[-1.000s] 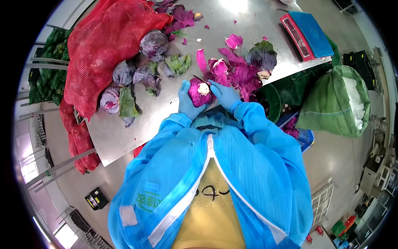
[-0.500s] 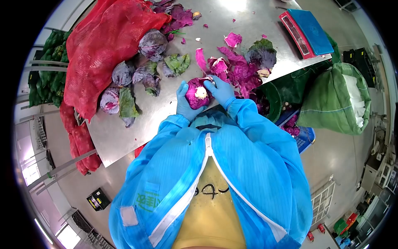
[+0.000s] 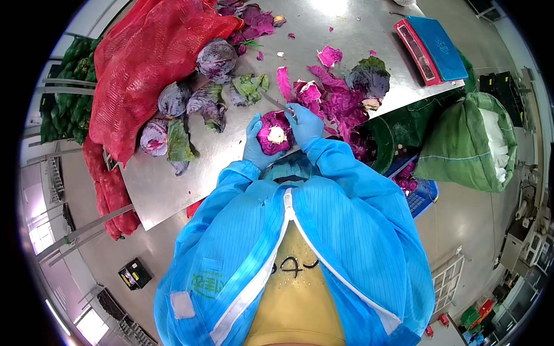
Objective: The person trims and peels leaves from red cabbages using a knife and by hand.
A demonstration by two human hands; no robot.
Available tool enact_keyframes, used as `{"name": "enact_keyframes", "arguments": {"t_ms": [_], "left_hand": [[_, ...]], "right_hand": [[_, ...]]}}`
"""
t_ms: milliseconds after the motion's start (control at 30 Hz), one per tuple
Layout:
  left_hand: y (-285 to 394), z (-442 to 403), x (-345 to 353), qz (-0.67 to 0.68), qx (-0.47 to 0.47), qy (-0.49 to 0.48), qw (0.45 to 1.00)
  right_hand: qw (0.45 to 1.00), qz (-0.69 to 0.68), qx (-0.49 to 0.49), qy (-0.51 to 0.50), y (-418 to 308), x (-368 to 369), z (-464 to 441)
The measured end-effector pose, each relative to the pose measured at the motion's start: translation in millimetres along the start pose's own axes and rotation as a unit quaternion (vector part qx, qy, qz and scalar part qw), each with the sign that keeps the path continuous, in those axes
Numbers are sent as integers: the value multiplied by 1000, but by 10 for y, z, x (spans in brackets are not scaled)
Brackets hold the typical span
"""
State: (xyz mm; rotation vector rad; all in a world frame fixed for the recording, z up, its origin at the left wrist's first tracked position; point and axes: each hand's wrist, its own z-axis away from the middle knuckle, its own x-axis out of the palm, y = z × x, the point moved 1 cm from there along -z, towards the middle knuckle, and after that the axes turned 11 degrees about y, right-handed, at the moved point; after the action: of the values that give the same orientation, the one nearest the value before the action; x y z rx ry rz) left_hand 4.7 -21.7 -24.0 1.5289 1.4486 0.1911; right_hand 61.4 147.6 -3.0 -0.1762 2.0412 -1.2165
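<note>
A peeled purple cabbage (image 3: 274, 134) sits in my gloved left hand (image 3: 254, 144), its pale cut stem end facing up. My gloved right hand (image 3: 306, 124) is wrapped round a knife (image 3: 276, 102), whose thin blade points up and left above the cabbage. Just beyond my right hand lie loose purple leaves (image 3: 340, 109) and a dark outer leaf (image 3: 369, 78). To the left, several unpeeled purple cabbages (image 3: 217, 59) rest on the metal table (image 3: 231, 155), with green-purple outer leaves (image 3: 251, 88) beside them.
A large red mesh sack (image 3: 150, 69) covers the table's left side. At the far right corner stands a red scale with a blue top (image 3: 437, 47). Off the right edge are a green tub (image 3: 382, 144), a blue crate (image 3: 426, 196) holding purple cabbage and a green woven sack (image 3: 461, 144).
My right hand has lifted slightly off the cabbage, and the knife blade now shows, pointing up and left. The cabbage stays in my left hand, its stem end turned more upward.
</note>
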Motion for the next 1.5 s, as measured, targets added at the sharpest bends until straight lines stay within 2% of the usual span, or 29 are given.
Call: {"name": "enact_keyframes", "arguments": {"t_ms": [67, 200, 300, 333, 367, 400, 433, 467, 500, 533, 567, 600, 633, 667, 700, 733, 767, 800, 833, 900, 967, 1033, 1100, 1167, 1300, 1367, 1400, 1433, 1500], "left_hand": [[36, -24, -16, 11, -2, -4, 1000], [17, -40, -28, 7, 33, -5, 999], [-207, 101, 44, 33, -11, 13, 999], [-450, 212, 145, 202, -201, -11, 958], [25, -91, 15, 426, -387, -45, 816], [536, -402, -130, 570, -570, 3, 591], [182, -158, -32, 403, -377, -89, 829], [-160, 88, 59, 156, -167, -79, 970], [-101, 31, 58, 307, -282, -88, 905], [-36, -29, 54, 436, -397, -67, 805], [-31, -55, 64, 438, -395, -69, 805], [8, -77, 45, 296, -239, -64, 923], [41, -51, 6, 135, -73, -55, 987], [-136, -37, 52, 304, -303, -113, 896], [-177, 24, 10, 304, -306, -112, 895], [-132, 0, -50, 159, -163, -86, 970], [-104, -33, -79, 8, -12, -53, 998], [-220, 35, -30, 66, -59, -55, 995], [-177, 13, -47, 68, -59, -56, 994], [7, -68, -149, -33, 25, -46, 998], [69, -102, -202, -30, 24, -50, 998], [79, -101, -230, -68, 13, -76, 995], [54, -98, -248, -43, -17, -59, 997], [64, -111, -276, -116, 28, -90, 989], [4, -51, -265, -95, 20, -80, 992], [19, -25, -270, -84, 31, -74, 993], [25, -17, -277, -73, 45, -69, 994], [2, -2, -283, -74, 45, -69, 994], [-60, 52, -300, -62, 123, -30, 990]], "right_hand": [[999, 22, -44, -10, -25, -41, 23], [999, -7, -29, 10, -21, -25, 4], [998, 26, -57, -16, -95, -8, -64], [998, 25, -58, -25, -104, 0, -73], [997, 25, -60, -32, -109, -4, -91], [999, 13, -42, -29, -131, -5, -146], [999, 11, -46, -27, -167, -7, -238], [997, 5, -71, -29, -227, -13, -304], [995, -2, -94, -31, -290, -32, -329], [993, -2, -100, -55, -343, -67, -357], [993, 0, -101, -53, -361, -111, -389], [988, 7, -144, -58, -379, -151, -390], [981, 12, -184, -66, -408, -179, -365], [975, -2, -210, -78, -452, -196, -364], [975, -2, -209, -80, -476, -202, -357], [970, 4, -220, -107, -495, -204, -372], [963, 12, -233, -132, -502, -203, -400], [963, 2, -231, -138, -499, -196, -421], [963, 4, -230, -137, -518, -202, -447], [969, 16, -214, -122, -577, -215, -510], [968, 27, -221, -116, -576, -147, -531], [996, -64, -47, -46, -495, -71, -533], [992, -60, 102, 50, -130, 90, -619], [991, -24, 127, 35, 70, 22, -646], [984, -23, 174, 17, 380, -51, -465], [972, 4, 227, 64, 672, 22, -339], [955, 29, 291, 47, 852, 69, -356], [955, 28, 291, 47, 845, 30, -360], [959, 64, 271, 50, 689, -121, -368]]}}
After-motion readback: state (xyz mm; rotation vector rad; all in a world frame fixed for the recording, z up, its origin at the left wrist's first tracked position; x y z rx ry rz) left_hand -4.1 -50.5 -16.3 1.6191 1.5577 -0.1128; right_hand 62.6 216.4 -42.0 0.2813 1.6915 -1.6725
